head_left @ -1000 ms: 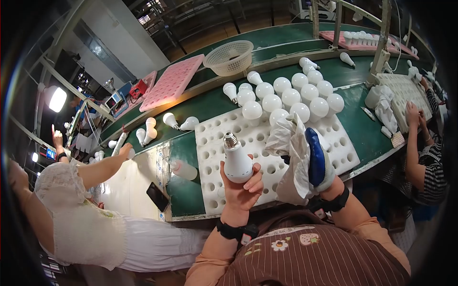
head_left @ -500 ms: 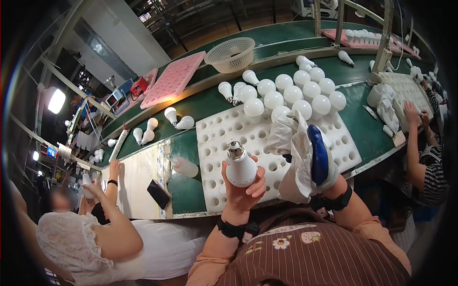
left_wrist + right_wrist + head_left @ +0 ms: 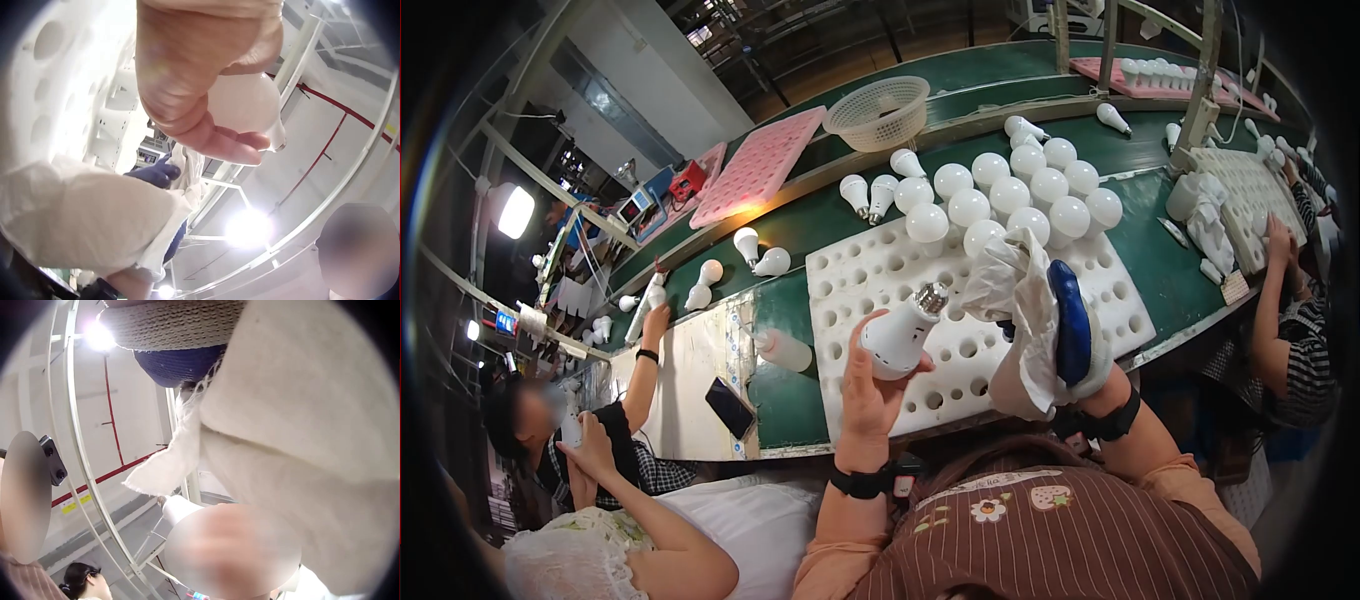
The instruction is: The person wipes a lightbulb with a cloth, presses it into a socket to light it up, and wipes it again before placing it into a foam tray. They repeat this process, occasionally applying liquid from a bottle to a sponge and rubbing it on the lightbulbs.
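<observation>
In the head view my left hand (image 3: 868, 405) grips a white LED bulb (image 3: 892, 342) by its rounded end. The bulb's silver screw base points up and to the right, toward the cloth. From the left wrist, the fingers curl round the white dome (image 3: 247, 106). My right hand wears a knitted glove (image 3: 1072, 330) with blue coating and holds a crumpled white cloth (image 3: 1018, 375), which hides most of the fingers. Below both hands lies a white foam tray (image 3: 920, 425) full of round holes. Several bulbs (image 3: 969, 206) stand dome-up in its far part.
A phone (image 3: 731, 408) and a pale bottle (image 3: 785, 351) lie left of the tray. Loose bulbs (image 3: 853, 192) lie beyond it. A white basket (image 3: 878, 120) and a pink tray (image 3: 760, 170) sit farther back. Other people work at both sides.
The bulb has tipped from base-up to leaning right, as my left hand turned and shifted slightly left. My right hand stays nearly still with the cloth. People at left have moved.
</observation>
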Motion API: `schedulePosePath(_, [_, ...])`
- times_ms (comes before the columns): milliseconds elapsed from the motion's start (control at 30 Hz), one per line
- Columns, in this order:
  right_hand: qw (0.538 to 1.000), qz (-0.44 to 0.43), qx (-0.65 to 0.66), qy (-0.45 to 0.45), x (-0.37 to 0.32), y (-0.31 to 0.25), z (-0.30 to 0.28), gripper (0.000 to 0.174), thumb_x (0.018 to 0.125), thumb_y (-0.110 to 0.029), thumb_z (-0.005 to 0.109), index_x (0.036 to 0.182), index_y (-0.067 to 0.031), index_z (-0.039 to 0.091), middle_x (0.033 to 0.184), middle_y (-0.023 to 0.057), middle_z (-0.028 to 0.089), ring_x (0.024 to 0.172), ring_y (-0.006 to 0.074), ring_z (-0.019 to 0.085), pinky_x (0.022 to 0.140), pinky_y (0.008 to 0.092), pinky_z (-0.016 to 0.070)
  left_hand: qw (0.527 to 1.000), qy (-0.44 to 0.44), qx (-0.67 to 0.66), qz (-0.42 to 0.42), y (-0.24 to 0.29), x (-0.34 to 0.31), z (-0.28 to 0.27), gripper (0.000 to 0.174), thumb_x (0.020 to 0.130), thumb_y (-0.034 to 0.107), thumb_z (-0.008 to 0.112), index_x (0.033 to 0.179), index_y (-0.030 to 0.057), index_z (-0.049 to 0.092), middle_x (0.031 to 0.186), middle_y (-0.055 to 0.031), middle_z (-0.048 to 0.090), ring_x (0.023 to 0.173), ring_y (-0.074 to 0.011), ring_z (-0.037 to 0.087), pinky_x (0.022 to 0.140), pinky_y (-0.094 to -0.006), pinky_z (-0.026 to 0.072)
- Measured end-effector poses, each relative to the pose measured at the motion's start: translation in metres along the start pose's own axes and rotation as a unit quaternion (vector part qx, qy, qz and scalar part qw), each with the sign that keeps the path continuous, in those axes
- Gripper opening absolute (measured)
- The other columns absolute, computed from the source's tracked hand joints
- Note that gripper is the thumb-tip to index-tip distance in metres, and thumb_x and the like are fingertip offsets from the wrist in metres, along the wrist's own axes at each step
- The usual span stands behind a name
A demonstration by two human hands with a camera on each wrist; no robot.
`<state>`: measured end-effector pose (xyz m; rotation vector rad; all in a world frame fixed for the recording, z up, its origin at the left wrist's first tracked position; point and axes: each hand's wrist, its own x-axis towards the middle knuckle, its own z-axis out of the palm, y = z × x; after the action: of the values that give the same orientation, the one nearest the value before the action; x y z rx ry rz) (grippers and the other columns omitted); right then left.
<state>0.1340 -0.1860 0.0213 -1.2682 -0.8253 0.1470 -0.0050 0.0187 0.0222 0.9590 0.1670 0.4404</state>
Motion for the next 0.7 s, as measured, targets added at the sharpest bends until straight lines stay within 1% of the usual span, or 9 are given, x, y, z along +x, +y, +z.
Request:
schedulePosePath(33, [1.000,0.001,0.000,0.000,-0.001,-0.003,0.001,0.044,0.102,-0.029,0.041,0.136,-0.0017,0.041,0.120,0.0066,0.055,0.108,0.0145,0.053,0.095,0.0298,0.0453,0.999,-0.008,-0.016,0.028,0.005,0.002,-0.008,0.078,0.082,0.040,0.072,0.138,0.0035,0.032,0.118,-0.0123,0.052,0.101,-0.0246,0.059,0.082,-0.0379,0.0524])
schedulePosePath(200, [0.919,0.137,0.368,0.035,0.006,-0.014,0.011,0.045,0.099,-0.023,0.047,0.136,0.0007,0.042,0.120,0.0066,0.056,0.105,0.0131,0.054,0.096,0.0278,0.0434,0.972,0.070,0.198,0.103,0.013,0.000,-0.003,0.092,0.069,0.013,0.085,0.140,0.0026,0.029,0.123,-0.0112,0.051,0.108,-0.0233,0.056,0.091,-0.0365,0.0486])
schedulePosePath(267, [0.985,0.109,0.131,-0.016,0.014,-0.022,0.012,0.044,0.099,-0.024,0.048,0.135,0.0010,0.045,0.118,0.0049,0.058,0.102,0.0099,0.054,0.093,0.0254,0.0431,0.900,0.044,0.397,0.173,0.006,0.002,-0.001,0.096,0.066,0.014,0.086,0.141,0.0011,0.027,0.120,-0.0122,0.054,0.107,-0.0217,0.056,0.092,-0.0360,0.0473])
schedulePosePath(333, [0.959,0.192,0.208,-0.018,0.019,-0.022,0.024,0.043,0.098,-0.024,0.048,0.133,0.0003,0.047,0.119,0.0073,0.058,0.104,0.0117,0.054,0.094,0.0267,0.0423,0.883,0.047,0.433,0.175,0.006,0.001,0.013,0.103,0.060,0.012,0.087,0.142,-0.0011,0.027,0.118,-0.0149,0.056,0.105,-0.0232,0.058,0.093,-0.0370,0.0452])
schedulePosePath(400, [0.995,0.014,-0.028,-0.095,0.028,-0.036,0.040,0.044,0.092,-0.019,0.055,0.131,-0.0001,0.049,0.120,0.0179,0.058,0.111,0.0272,0.056,0.098,0.0350,0.0409,0.791,0.017,0.568,0.228,0.002,0.001,0.022,0.103,0.055,0.010,0.087,0.141,-0.0035,0.030,0.119,-0.0165,0.057,0.101,-0.0276,0.058,0.090,-0.0392,0.0449])
schedulePosePath(433, [0.983,-0.033,-0.142,-0.109,0.028,-0.035,0.047,0.045,0.089,-0.019,0.058,0.130,-0.0009,0.050,0.120,0.0192,0.057,0.111,0.0320,0.055,0.097,0.0378,0.0411,0.821,-0.003,0.519,0.238,-0.007,0.008,0.024,0.099,0.057,0.011,0.084,0.140,-0.0049,0.032,0.118,-0.0176,0.058,0.095,-0.0324,0.057,0.088,-0.0418,0.0440])
schedulePosePath(467, [0.956,-0.079,-0.253,-0.122,0.026,-0.029,0.052,0.046,0.086,-0.019,0.061,0.128,-0.0017,0.052,0.120,0.0205,0.056,0.110,0.0367,0.054,0.097,0.0405,0.0414,0.726,-0.015,0.601,0.333,-0.011,0.005,0.027,0.089,0.065,0.012,0.079,0.139,-0.0070,0.032,0.113,-0.0183,0.060,0.092,-0.0353,0.056,0.085,-0.0436,0.0437])
schedulePosePath(567, [0.974,0.016,-0.210,-0.084,0.026,-0.017,0.047,0.040,0.083,-0.017,0.062,0.120,-0.0019,0.056,0.114,0.0206,0.058,0.104,0.0385,0.056,0.089,0.0422,0.0444,0.743,-0.039,0.587,0.320,-0.005,0.005,0.043,0.081,0.070,0.012,0.073,0.138,-0.0092,0.033,0.110,-0.0207,0.061,0.094,-0.0379,0.056,0.087,-0.0442,0.0432])
schedulePosePath(700, [0.972,0.131,-0.173,-0.086,0.028,0.025,0.024,0.035,0.085,-0.017,0.060,0.118,-0.0031,0.059,0.106,0.0191,0.063,0.097,0.0372,0.059,0.086,0.0398,0.0464,0.744,-0.054,0.606,0.277,-0.007,0.004,0.037,0.109,0.057,0.019,0.090,0.144,0.0014,0.027,0.111,-0.0139,0.059,0.094,-0.0271,0.058,0.087,-0.0378,0.0453])
